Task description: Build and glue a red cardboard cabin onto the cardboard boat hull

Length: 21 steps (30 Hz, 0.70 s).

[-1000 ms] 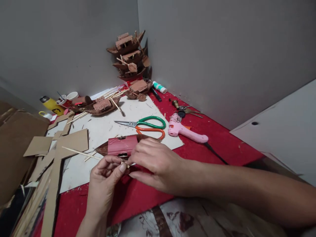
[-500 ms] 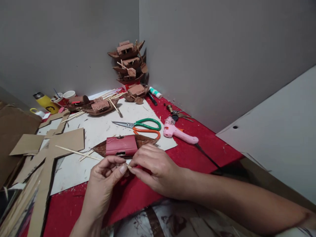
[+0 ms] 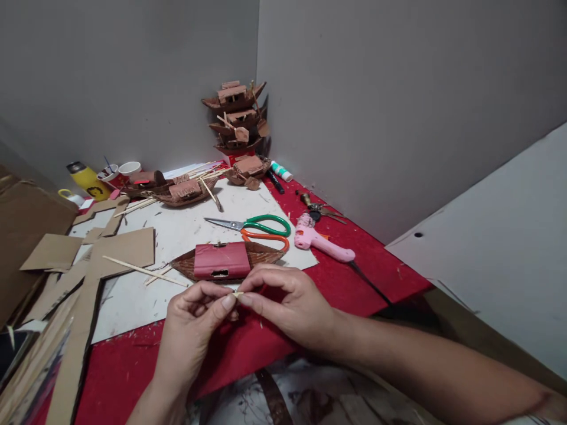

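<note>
Between my two hands is a tiny pale piece of wooden stick (image 3: 238, 294), mostly covered by the fingertips. My left hand (image 3: 195, 316) pinches one end with thumb and forefinger. My right hand (image 3: 287, 301) pinches the other end, its tips almost meeting the left ones. Just beyond them lies a brown model boat (image 3: 266, 254) with a dark pink curved roof (image 3: 221, 260); the roof has a ragged opening on its near side. Two thin wooden sticks (image 3: 142, 270) lie crossed to the left of the boat. Behind it rest scissors (image 3: 266, 225) with green and orange handles.
A pink glue gun (image 3: 325, 243) with a black cord lies at right on the red tabletop (image 3: 381, 271). Cardboard pieces (image 3: 126, 251) spread over the left. Farther back are finished boats (image 3: 183, 192), stacked boats (image 3: 239, 118), a yellow bottle (image 3: 88, 182) and paper cups (image 3: 130, 169).
Both hands have shifted slightly right in the picture, and the view has turned a little. The right fingers have straightened, so the small stick piece shows more plainly between the fingertips.
</note>
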Each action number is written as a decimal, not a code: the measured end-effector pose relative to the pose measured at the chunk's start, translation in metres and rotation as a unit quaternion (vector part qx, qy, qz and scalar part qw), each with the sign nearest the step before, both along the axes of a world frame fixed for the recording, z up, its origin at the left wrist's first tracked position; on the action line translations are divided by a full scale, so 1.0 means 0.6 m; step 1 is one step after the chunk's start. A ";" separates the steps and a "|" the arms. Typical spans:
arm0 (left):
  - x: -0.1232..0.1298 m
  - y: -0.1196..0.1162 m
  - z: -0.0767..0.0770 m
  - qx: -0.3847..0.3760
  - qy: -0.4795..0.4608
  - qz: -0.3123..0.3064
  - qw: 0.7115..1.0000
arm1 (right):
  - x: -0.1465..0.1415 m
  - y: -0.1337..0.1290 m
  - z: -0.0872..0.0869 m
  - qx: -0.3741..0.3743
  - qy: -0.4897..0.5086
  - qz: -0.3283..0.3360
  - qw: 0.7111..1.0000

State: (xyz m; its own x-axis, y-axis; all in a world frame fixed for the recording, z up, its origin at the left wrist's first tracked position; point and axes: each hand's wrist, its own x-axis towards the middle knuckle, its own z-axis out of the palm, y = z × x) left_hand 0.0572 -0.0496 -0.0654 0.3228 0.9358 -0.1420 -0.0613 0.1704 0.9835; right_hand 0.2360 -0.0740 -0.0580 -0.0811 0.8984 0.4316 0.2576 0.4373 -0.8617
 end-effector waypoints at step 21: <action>-0.006 0.048 -0.013 0.024 0.057 0.027 0.998 | 0.003 0.073 0.005 0.145 -0.434 0.022 0.889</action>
